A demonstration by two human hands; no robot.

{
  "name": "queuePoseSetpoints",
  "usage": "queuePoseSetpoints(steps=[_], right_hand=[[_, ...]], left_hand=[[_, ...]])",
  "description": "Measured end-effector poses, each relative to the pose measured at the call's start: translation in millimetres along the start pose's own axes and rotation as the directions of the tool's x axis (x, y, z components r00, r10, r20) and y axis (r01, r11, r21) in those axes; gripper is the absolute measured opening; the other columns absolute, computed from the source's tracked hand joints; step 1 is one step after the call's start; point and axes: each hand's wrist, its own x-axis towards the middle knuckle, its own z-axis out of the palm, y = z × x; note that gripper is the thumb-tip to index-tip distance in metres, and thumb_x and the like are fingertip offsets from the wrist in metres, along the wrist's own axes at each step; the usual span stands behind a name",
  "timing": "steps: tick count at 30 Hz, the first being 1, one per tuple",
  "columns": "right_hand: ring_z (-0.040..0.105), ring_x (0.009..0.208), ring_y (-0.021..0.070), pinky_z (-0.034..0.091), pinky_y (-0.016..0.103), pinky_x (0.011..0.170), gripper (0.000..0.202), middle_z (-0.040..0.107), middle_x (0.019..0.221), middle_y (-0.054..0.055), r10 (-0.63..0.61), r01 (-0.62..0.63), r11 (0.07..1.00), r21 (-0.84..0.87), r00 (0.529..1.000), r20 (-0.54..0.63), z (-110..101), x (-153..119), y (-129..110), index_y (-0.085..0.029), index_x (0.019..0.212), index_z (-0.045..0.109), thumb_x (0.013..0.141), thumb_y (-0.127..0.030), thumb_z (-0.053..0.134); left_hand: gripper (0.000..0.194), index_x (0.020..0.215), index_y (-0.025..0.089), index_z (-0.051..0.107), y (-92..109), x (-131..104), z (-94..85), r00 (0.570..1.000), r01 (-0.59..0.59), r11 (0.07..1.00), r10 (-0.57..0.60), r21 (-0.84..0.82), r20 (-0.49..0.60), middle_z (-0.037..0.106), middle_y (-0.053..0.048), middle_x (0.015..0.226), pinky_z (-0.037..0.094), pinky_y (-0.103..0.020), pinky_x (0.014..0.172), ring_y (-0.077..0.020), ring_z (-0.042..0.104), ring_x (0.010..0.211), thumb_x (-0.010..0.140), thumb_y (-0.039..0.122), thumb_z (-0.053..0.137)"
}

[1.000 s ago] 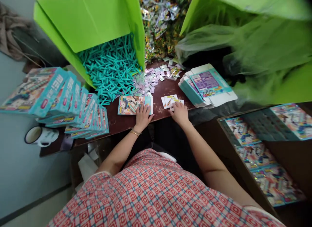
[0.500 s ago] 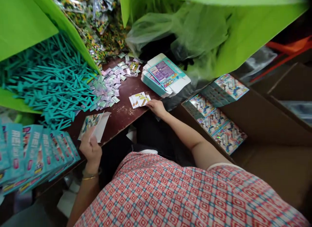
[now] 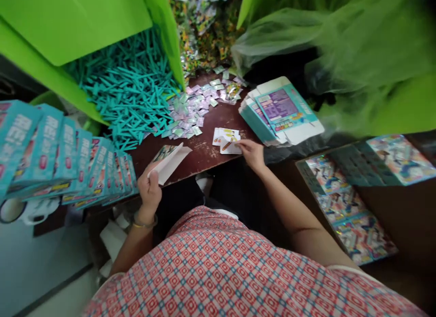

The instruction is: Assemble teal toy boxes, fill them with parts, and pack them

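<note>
My left hand (image 3: 150, 190) is closed on a folded printed leaflet (image 3: 173, 165), held at the front edge of the dark red table (image 3: 207, 159). Its white inner side shows, and part of a colourful outer face. My right hand (image 3: 254, 156) pinches the right edge of a white card (image 3: 230, 147) with yellow and orange pictures. That card overlaps a few similar ones lying on the table. Just beyond the cards are many small pale sachets (image 3: 192, 109). Right of them lies a stack of flat teal cartons (image 3: 284, 110), close to my right hand.
A green bin (image 3: 166, 40) at the left spills teal plastic sticks (image 3: 132, 90). Standing teal boxes (image 3: 51, 146) line the left side. Packed boxes (image 3: 347, 203) sit in a brown carton at the right. Clear plastic (image 3: 282, 33) hangs from another green bin.
The view has swung left, so everything sits further right in the picture. My left hand still has the leaflet, and my right fingers stay on the card.
</note>
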Motion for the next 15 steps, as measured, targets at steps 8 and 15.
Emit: queuePoseSetpoints(steps=[8,15], right_hand=[[0.075,0.099,0.0202,0.060,0.039,0.089,0.022,0.079,0.107,-0.001,-0.474,0.493,0.842,0.218,0.870,-0.134,-45,19,-154,-0.035,0.114,0.078,0.104,-0.022,0.064],[0.071,0.111,0.0225,0.059,0.042,0.101,0.027,0.079,0.119,0.006,-0.766,0.691,0.641,0.333,0.600,0.231,82,13,-204,-0.029,0.125,0.078,0.109,-0.026,0.056]], left_hand=[[0.067,0.103,0.017,0.079,9,13,0.8,0.989,0.131,0.988,-0.136,-0.079,-0.062,0.081,-0.011,0.101,0.060,-0.034,0.085,-0.0246,0.076,0.094,0.102,0.075,0.046],[0.060,0.110,0.017,0.079,14,11,-6.6,0.986,0.086,0.990,-0.100,-0.109,-0.130,0.081,-0.012,0.106,0.061,-0.036,0.088,-0.0239,0.076,0.098,0.107,0.066,0.045]])
